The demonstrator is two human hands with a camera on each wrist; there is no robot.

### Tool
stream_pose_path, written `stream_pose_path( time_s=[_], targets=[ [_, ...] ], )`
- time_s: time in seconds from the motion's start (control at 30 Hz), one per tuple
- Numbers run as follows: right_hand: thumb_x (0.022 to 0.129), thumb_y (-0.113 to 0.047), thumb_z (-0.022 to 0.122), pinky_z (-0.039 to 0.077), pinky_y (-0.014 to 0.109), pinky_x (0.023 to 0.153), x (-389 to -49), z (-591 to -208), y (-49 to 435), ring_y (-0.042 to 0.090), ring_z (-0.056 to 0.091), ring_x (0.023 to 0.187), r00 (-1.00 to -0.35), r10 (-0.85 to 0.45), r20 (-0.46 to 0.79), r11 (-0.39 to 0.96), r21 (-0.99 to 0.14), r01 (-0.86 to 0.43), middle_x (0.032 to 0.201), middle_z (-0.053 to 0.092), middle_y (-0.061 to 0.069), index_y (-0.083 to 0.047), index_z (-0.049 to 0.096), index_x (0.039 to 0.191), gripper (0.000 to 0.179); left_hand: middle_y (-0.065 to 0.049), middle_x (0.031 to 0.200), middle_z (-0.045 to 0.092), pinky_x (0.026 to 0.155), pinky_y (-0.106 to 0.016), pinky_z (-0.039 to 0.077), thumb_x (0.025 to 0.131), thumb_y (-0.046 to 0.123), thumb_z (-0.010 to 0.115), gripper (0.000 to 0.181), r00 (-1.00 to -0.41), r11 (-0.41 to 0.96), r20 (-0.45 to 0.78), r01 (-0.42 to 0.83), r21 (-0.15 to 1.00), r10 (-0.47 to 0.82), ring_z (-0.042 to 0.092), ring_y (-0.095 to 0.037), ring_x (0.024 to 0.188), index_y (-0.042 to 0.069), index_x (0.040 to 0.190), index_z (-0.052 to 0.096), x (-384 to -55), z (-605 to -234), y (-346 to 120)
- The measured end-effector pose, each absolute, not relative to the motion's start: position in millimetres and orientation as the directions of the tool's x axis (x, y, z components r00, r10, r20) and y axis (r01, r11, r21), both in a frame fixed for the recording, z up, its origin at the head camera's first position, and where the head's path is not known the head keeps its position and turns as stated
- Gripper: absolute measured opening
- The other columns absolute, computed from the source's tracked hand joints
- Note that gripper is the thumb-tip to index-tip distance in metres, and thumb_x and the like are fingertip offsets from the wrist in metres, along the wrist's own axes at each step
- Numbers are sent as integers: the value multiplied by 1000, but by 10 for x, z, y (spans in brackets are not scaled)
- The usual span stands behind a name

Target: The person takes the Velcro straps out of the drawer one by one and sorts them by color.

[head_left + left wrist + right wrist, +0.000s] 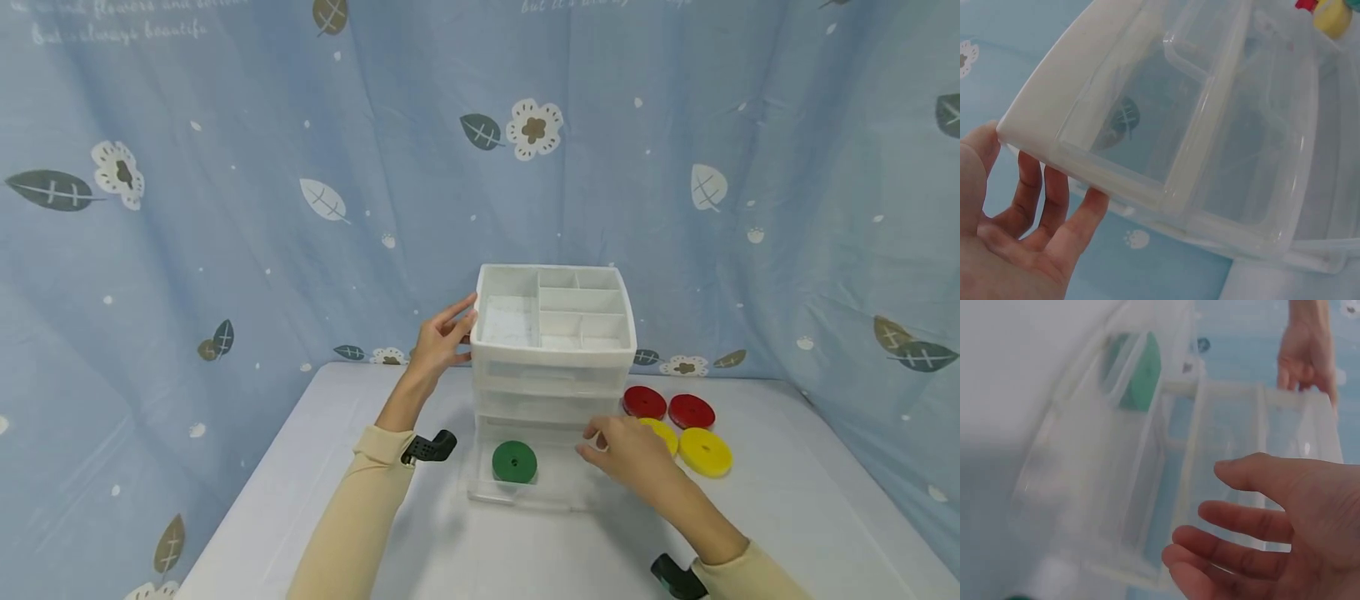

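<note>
A white drawer unit with clear drawers stands on the table, its bottom drawer pulled out. Inside that drawer, toward its left, lies a green disc with a small centre hole; the right wrist view also shows the green disc through the clear plastic. My left hand rests against the unit's upper left side, and in the left wrist view its fingertips touch the white top's edge. Over the drawer's right side hovers my right hand, fingers loosely bent and nothing in them.
Right of the unit lie two red discs and two yellow discs, one yellow partly behind my right hand. The unit's top tray has several compartments. A blue patterned curtain hangs behind the white table.
</note>
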State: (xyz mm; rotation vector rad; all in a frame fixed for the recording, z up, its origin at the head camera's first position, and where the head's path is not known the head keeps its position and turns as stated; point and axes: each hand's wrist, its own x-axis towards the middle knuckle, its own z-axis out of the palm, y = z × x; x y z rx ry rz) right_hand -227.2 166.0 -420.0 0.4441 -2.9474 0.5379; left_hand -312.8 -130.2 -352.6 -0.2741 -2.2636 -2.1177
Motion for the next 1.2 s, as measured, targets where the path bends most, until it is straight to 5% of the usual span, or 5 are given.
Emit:
stream_pose_path(
  time_s=[0.4, 0.6, 0.87, 1.2],
  targets=[
    [76, -35, 85, 59, 45, 81, -2361, -4499, 1040, 28, 67, 97, -912, -381, 149, 842, -350, -409, 110, 72, 10, -9, 72, 113, 47, -9, 107, 64, 86, -42, 60, 95, 45, 61, 39, -980, 72, 187, 192, 979, 73, 67, -14, 88, 46, 134, 56, -3207, -3697, -1307],
    [71, -44, 87, 57, 44, 82, -2396, -4595, 838, 27, 64, 100, -895, -437, 94, 823, -361, -439, 114, 68, 12, -10, 68, 122, 64, -7, 105, 64, 85, -43, 61, 96, 43, 62, 37, -981, 67, 183, 188, 980, 70, 66, -16, 89, 47, 133, 57, -3200, -3710, -1279],
    [71, -35, 89, 54, 41, 78, -2459, -4684, 750, 21, 60, 93, -857, -506, 92, 775, -389, -499, 108, 66, 9, -11, 70, 119, 57, -13, 112, 63, 87, -44, 60, 94, 48, 62, 40, -980, 71, 183, 189, 979, 80, 66, -16, 90, 46, 134, 56, -3220, -3707, -1291],
    [70, -29, 90, 55, 38, 76, -2478, -4664, 648, 21, 62, 91, -865, -496, 73, 796, -361, -486, 110, 67, 12, -8, 72, 116, 53, -9, 107, 64, 85, -43, 60, 95, 45, 61, 38, -977, 85, 198, 204, 975, 74, 66, -17, 90, 47, 133, 56, -3223, -3680, -1314]
  ],
)
